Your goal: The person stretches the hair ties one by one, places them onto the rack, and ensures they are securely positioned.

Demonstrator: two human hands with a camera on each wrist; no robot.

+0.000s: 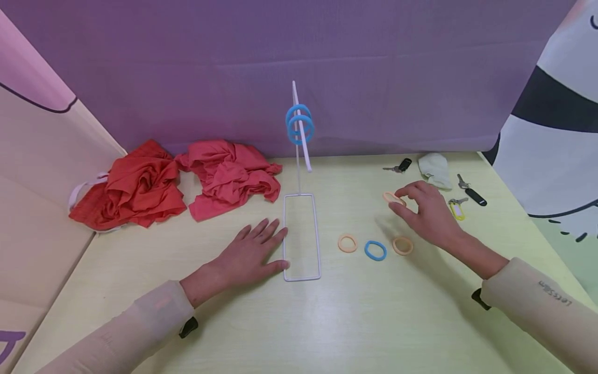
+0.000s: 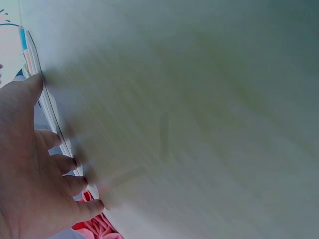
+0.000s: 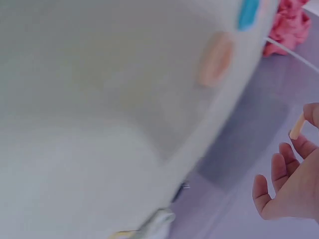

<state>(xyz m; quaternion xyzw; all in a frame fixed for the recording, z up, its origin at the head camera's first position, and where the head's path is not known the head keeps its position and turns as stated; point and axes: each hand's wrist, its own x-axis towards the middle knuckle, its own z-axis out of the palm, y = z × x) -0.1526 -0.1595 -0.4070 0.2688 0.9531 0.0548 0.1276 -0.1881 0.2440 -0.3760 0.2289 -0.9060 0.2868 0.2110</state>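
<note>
My left hand lies with fingers spread on the table, its thumb and fingertips at the left side of the white wire stand's base. Blue rings hang on the stand's sloping arm. Above the table at the right, my right hand pinches a peach-coloured ring between thumb and forefinger; the right wrist view shows this ring edge-on. On the table between the stand and that hand lie a peach ring, a blue ring and another peach ring.
Two crumpled red cloths lie at the back left. Behind my right hand are keys with a black tag, a pale cloth bundle, a yellow-tagged key and another black-tagged key. A purple curtain hangs behind.
</note>
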